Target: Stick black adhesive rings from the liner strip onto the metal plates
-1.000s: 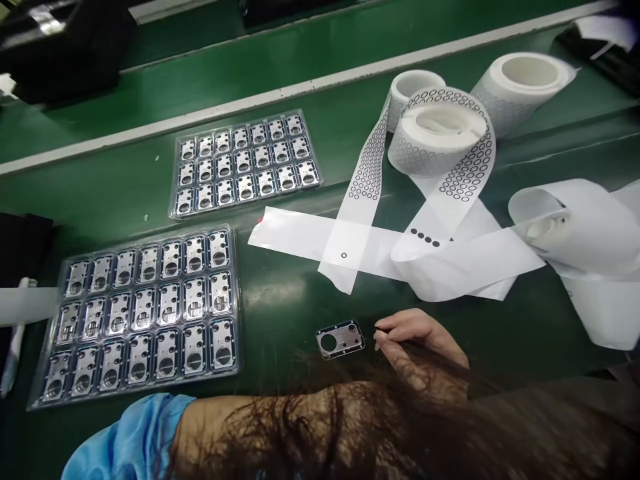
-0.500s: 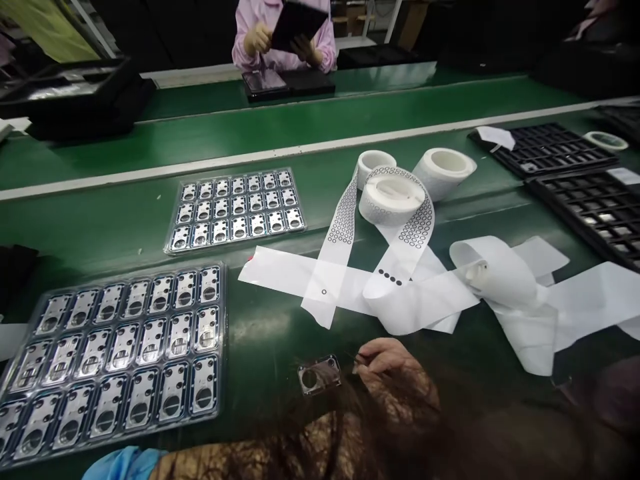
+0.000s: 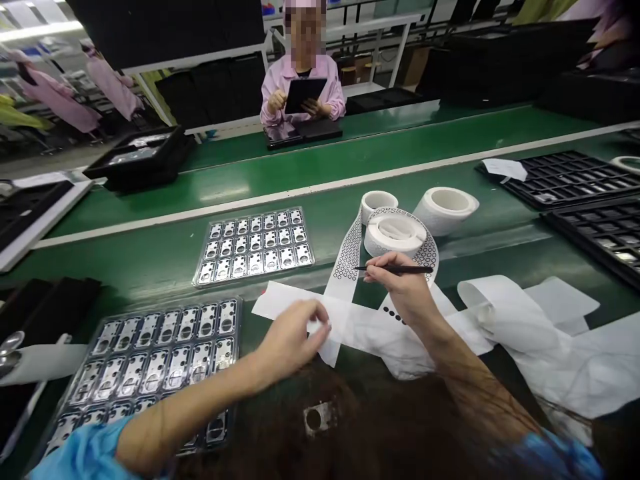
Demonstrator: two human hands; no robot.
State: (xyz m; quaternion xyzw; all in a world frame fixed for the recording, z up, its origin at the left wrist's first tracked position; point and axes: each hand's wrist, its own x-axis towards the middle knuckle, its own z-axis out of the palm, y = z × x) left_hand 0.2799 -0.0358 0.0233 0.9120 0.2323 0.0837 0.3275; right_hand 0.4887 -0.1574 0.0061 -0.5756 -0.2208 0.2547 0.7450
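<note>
Leaving the metal plate (image 3: 326,411) on the near tabletop (image 3: 330,233), work now apparently centres on the ringed strip (image 3: 346,257): the right hand (image 3: 404,285) pinches a slim dark tool (image 3: 417,269) over it; the left hand (image 3: 293,337) curls by its end, grip unclear.

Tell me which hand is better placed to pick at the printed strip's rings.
Probably the right hand: it holds a slim black tool with its tip by the rings on the printed strip. The left hand, showing no tool, is near the strip's lower end.
</note>
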